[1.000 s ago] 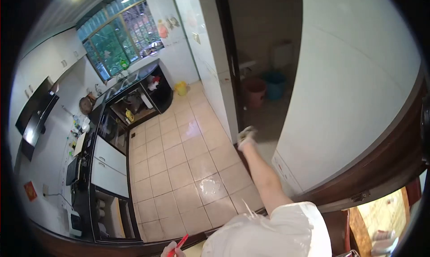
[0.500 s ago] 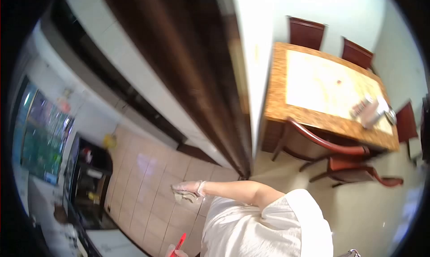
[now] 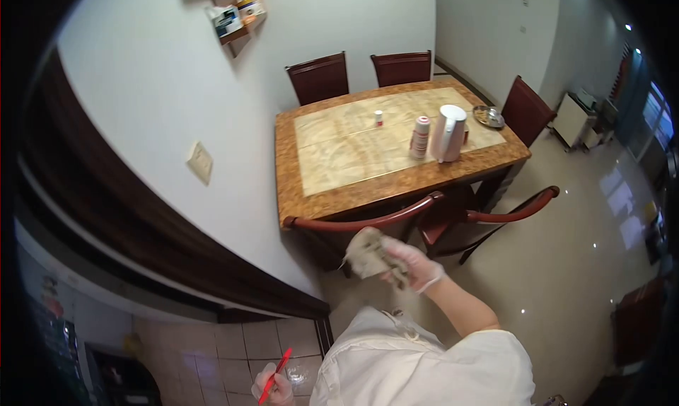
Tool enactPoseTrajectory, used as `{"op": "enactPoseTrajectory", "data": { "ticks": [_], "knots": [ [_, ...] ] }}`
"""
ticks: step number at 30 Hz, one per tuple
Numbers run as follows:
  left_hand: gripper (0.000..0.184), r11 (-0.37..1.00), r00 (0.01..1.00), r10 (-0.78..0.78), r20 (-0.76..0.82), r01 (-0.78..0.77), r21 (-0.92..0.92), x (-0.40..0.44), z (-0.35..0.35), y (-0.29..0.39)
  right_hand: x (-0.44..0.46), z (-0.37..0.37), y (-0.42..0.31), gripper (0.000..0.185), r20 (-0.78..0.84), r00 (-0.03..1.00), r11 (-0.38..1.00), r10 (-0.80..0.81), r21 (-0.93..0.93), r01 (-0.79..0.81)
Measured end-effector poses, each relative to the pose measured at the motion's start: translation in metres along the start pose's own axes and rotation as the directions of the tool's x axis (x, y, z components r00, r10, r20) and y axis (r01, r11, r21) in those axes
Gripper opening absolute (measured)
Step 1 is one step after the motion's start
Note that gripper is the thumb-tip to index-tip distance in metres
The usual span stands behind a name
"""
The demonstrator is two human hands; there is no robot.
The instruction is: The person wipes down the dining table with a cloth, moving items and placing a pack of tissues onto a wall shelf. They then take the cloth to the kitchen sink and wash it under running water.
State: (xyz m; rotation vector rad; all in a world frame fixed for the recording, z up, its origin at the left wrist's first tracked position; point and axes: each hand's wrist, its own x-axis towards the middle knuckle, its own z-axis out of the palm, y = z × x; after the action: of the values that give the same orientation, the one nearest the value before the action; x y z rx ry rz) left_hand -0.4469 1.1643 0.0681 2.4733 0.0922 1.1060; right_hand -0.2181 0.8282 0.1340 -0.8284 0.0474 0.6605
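Note:
My right hand (image 3: 414, 264), in a clear plastic glove, is closed on a crumpled grey-beige cloth (image 3: 369, 255). Both are held out in front of the nearest dining chair (image 3: 368, 218). Low at the left, my left hand (image 3: 274, 386), also gloved in clear plastic, has its fingers wrapped round a slim red stick that looks like a pen (image 3: 276, 375). The stick points up and to the right, over the tiled floor; its lower end is partly hidden by the fingers.
A dining table (image 3: 288, 151) with a marbled top bears a white kettle (image 3: 448, 134), a spray can (image 3: 420, 138), a small white bottle (image 3: 378, 118) and a round dish (image 3: 489, 117). Several chairs surround it. On my left run a wall (image 3: 148, 123) and a dark door frame (image 3: 134, 236).
My view has swung right, from the kitchen side to the dining table. The cloth in my right hand has come up from low over the tiles to before the chair. Both holds persist.

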Motion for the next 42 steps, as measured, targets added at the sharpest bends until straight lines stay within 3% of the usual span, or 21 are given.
{"op": "enactPoseTrajectory", "data": {
  "ticks": [1,2,4,5,8,12,13,16,17,18,19,20,21,23,24,25,30,33,36,39,42],
  "knots": [
    [0.016,1.000,0.999,0.020,0.033,-0.019,-0.012,0.016,0.013,0.019,-0.013,-0.016,-0.017,0.041,-0.140,0.985,0.991,-0.098,0.076,0.110],
    [0.015,0.997,0.996,0.062,0.062,-0.059,-0.051,0.027,0.029,0.031,-0.024,-0.044,-0.033,0.037,-0.105,0.976,0.970,-0.189,0.133,0.202],
    [0.012,0.983,0.983,0.145,0.116,-0.130,-0.130,0.047,0.065,0.056,-0.045,-0.085,-0.065,0.039,-0.230,0.909,0.892,-0.348,0.218,0.397],
    [0.011,0.976,0.975,0.201,0.100,-0.191,-0.102,0.061,0.082,0.073,-0.052,-0.103,-0.081,0.037,-0.412,0.840,0.838,-0.353,0.260,0.480],
    [0.018,0.943,0.938,0.331,0.100,-0.333,0.006,0.096,0.131,0.129,-0.073,-0.178,-0.116,0.034,-0.409,0.781,0.753,-0.472,0.274,0.599],
    [0.016,0.919,0.934,0.338,0.112,-0.302,-0.254,0.114,0.181,0.162,-0.092,-0.227,-0.135,0.034,-0.525,0.701,0.717,-0.482,0.223,0.660],
    [0.015,0.917,0.930,0.344,0.128,-0.304,-0.257,0.119,0.187,0.168,-0.091,-0.233,-0.136,0.035,-0.536,0.699,0.726,-0.473,0.211,0.654],
    [0.013,0.926,0.930,0.329,0.162,-0.284,-0.250,0.132,0.198,0.165,-0.071,-0.221,-0.129,0.038,-0.548,0.690,0.854,-0.473,-0.092,0.513],
    [0.013,0.951,0.949,0.238,0.205,-0.186,-0.245,0.135,0.200,0.162,-0.061,-0.222,-0.123,0.040,-0.421,0.743,0.853,-0.520,-0.225,0.470],
    [0.013,0.968,0.959,0.146,0.244,-0.087,-0.237,0.140,0.202,0.158,-0.047,-0.215,-0.113,0.040,-0.355,0.728,0.802,-0.587,-0.377,0.463],
    [0.013,0.973,0.959,0.052,0.278,0.013,-0.228,0.144,0.205,0.153,-0.029,-0.206,-0.103,0.043,-0.276,0.712,0.724,-0.645,-0.519,0.455],
    [0.013,0.983,0.958,0.002,0.286,0.050,-0.174,0.144,0.209,0.141,-0.010,-0.205,-0.090,0.048,-0.140,0.652,0.472,-0.745,-0.802,0.367],
    [0.013,0.988,0.964,-0.002,0.267,0.043,-0.150,0.146,0.214,0.132,0.007,-0.194,-0.086,0.055,0.031,0.609,0.141,-0.793,-0.962,0.233],
    [0.013,0.993,0.972,-0.005,0.235,0.032,-0.110,0.151,0.221,0.113,0.027,-0.175,-0.078,0.057,-0.022,0.711,0.116,-0.703,-0.990,0.084],
    [0.011,0.989,0.943,-0.120,0.310,0.140,-0.041,0.151,0.221,0.100,0.039,-0.175,-0.071,0.056,-0.081,0.755,0.113,-0.650,-0.994,-0.009],
    [0.011,0.991,0.944,-0.110,0.312,0.128,-0.037,0.154,0.221,0.091,0.051,-0.177,-0.066,0.056,-0.140,0.787,0.095,-0.601,-0.990,-0.103],
    [0.010,0.996,0.945,-0.063,0.320,0.078,-0.036,0.168,0.232,0.040,0.084,-0.201,-0.041,0.046,-0.181,0.710,0.317,-0.680,-0.946,0.063],
    [0.010,0.985,0.924,-0.137,0.358,0.164,-0.045,0.173,0.237,0.025,0.083,-0.203,-0.046,0.046,-0.223,0.735,0.222,-0.640,-0.970,-0.101],
    [0.009,0.978,0.908,-0.137,0.396,0.188,-0.094,0.178,0.245,0.017,0.085,-0.198,-0.054,0.046,-0.215,0.695,0.323,-0.686,-0.946,0.026],
    [0.008,0.965,0.902,-0.114,0.417,0.200,-0.168,0.184,0.260,0.007,0.082,-0.191,-0.061,0.044,-0.314,0.696,0.269,-0.646,-0.947,-0.177],
    [0.008,0.971,0.903,-0.066,0.425,0.156,-0.180,0.191,0.269,-0.002,0.078,-0.162,-0.098,0.042,-0.343,0.823,0.215,-0.453,-0.938,-0.272]
  ]
}}
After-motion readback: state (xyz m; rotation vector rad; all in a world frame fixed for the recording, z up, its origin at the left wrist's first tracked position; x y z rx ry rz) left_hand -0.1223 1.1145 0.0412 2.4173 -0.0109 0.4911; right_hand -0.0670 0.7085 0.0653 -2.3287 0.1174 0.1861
